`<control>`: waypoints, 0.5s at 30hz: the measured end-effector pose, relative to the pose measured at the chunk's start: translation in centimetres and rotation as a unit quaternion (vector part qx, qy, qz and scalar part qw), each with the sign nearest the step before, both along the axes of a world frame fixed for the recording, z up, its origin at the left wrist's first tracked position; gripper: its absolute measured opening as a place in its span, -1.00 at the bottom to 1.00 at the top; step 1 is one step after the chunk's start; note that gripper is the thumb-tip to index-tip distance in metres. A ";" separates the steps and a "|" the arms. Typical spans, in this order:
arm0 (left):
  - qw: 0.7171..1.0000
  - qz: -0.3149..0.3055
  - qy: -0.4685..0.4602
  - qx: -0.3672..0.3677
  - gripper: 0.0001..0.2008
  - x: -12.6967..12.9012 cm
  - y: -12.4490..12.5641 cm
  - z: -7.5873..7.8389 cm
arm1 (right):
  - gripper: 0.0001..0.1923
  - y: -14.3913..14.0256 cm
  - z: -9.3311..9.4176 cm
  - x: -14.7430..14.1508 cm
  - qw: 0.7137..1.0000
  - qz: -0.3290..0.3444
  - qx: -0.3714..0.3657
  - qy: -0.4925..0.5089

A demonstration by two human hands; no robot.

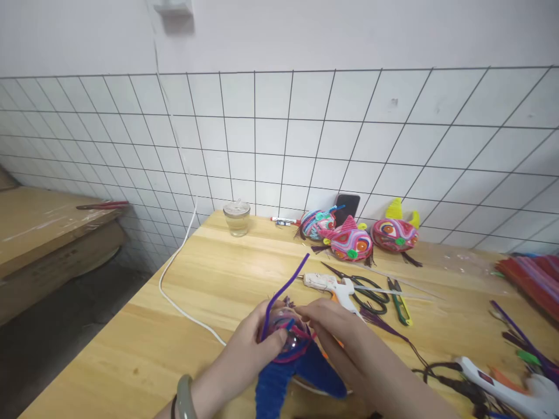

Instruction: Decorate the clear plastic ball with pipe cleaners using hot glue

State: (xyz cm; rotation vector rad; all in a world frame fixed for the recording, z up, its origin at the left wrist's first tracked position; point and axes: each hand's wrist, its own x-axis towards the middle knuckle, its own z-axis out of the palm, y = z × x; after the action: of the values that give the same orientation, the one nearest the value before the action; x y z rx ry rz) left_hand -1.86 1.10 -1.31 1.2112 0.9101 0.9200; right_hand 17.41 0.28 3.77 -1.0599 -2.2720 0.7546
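Note:
My left hand [257, 337] grips a clear ball [294, 340] wound with pink and blue pipe cleaner, its thumb pressed on the front. A purple pipe cleaner [288, 283] sticks up from the ball's left side, past the left fingers. Dark blue fuzzy fins [321, 369] spread out below the ball. On the right side, my right hand [334, 329] curls its fingers against the ball; its fingertips are partly hidden. Just beyond that hand lies a white glue gun [325, 283], nozzle pointing left.
Black scissors [371, 294] and a green-yellow snipper [399, 302] lie to the right. Several finished striped fish [351, 241] and a phone [348, 206] stand at the back. A lidded glass [237, 218] is at back left. Another white tool [489, 378] and cords lie front right.

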 end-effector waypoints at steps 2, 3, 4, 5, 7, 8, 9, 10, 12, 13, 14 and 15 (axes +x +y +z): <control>1.000 -0.002 0.008 0.000 -0.62 0.0 0.0 0.1 | -0.68 0.0 0.0 0.0 1.000 -0.003 -0.007 -0.008; 1.000 -0.003 0.010 -0.002 -0.62 0.0 -0.1 0.1 | -0.67 0.0 -0.1 0.1 1.000 -0.003 -0.007 -0.010; 1.000 -0.003 0.012 -0.003 -0.61 0.0 -0.1 0.1 | -0.67 0.0 -0.2 0.1 1.000 -0.001 -0.007 -0.011; 1.000 -0.003 0.015 -0.004 -0.61 0.0 -0.1 0.1 | -0.66 0.0 -0.2 0.1 1.000 0.001 -0.007 -0.011; 1.000 -0.004 0.019 -0.005 -0.61 0.0 -0.1 0.1 | -0.66 0.0 -0.3 0.1 1.000 0.003 -0.010 -0.013; 1.000 -0.006 0.021 -0.006 -0.61 -0.1 -0.1 0.1 | -0.66 0.0 -0.3 0.0 1.000 0.002 -0.012 -0.014; 1.000 -0.008 0.025 -0.005 -0.61 -0.1 -0.1 0.1 | -0.67 -0.1 -0.3 0.0 1.000 0.000 -0.015 -0.014; 1.000 -0.010 0.029 -0.003 -0.61 -0.1 -0.1 0.1 | -0.67 -0.1 -0.3 -0.1 1.000 -0.001 -0.017 -0.013; 0.999 -0.015 0.037 0.008 -0.63 -0.1 -0.1 0.1 | -0.67 -0.1 -0.3 -0.2 1.000 0.002 -0.018 -0.005; 0.999 -0.015 0.039 0.016 -0.63 -0.2 -0.1 0.1 | -0.68 -0.2 -0.3 -0.3 1.000 0.006 -0.017 0.002; 0.999 -0.012 0.039 0.020 -0.63 -0.2 -0.1 0.1 | -0.69 -0.2 -0.3 -0.3 1.000 0.007 -0.016 0.009; 0.999 -0.008 0.038 0.022 -0.63 -0.2 -0.1 0.2 | -0.70 -0.2 -0.2 -0.4 1.000 0.007 -0.013 0.014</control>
State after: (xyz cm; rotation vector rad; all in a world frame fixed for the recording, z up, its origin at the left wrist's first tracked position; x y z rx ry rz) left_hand -2.05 0.95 -1.16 1.2973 0.9426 0.8908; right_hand 17.06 0.07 3.52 -1.0407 -2.2525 0.8029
